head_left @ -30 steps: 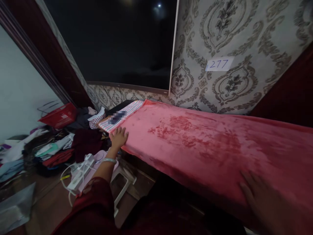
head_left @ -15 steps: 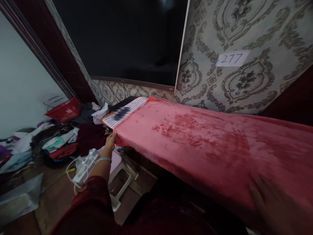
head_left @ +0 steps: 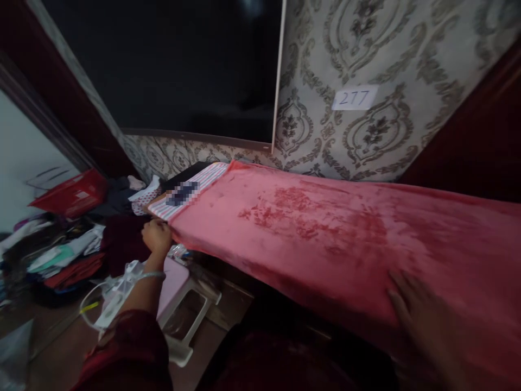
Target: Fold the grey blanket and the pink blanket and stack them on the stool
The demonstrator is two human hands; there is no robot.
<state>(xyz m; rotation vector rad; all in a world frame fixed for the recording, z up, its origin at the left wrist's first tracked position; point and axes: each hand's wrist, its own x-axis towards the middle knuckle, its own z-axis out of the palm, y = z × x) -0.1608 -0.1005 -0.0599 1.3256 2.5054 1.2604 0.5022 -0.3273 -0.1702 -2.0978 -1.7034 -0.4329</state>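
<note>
A pink plush blanket (head_left: 260, 228) is spread over a long surface, its nap rubbed darker red in the middle and on the right. My left hand (head_left: 158, 234) is at its near left corner, fingers curled over the edge and closed on the blanket. My right hand (head_left: 423, 312) lies flat on the blanket at the lower right, fingers stretched out, holding nothing. Past the blanket's left end, a striped cloth (head_left: 209, 175) shows, with a blurred dark patch on it.
A dark television (head_left: 171, 70) hangs above. A pale plastic stool (head_left: 173, 282) with a white power strip (head_left: 116, 298) stands below my left arm. Piled clothes (head_left: 73, 266) and a red basket (head_left: 77, 193) are at left. A paper marked 277 (head_left: 355, 98) is on the wall.
The view has turned, so the scene sits further left. My left hand stays at the blanket's corner, its fingers now more curled. My right hand remains flat on the blanket.
</note>
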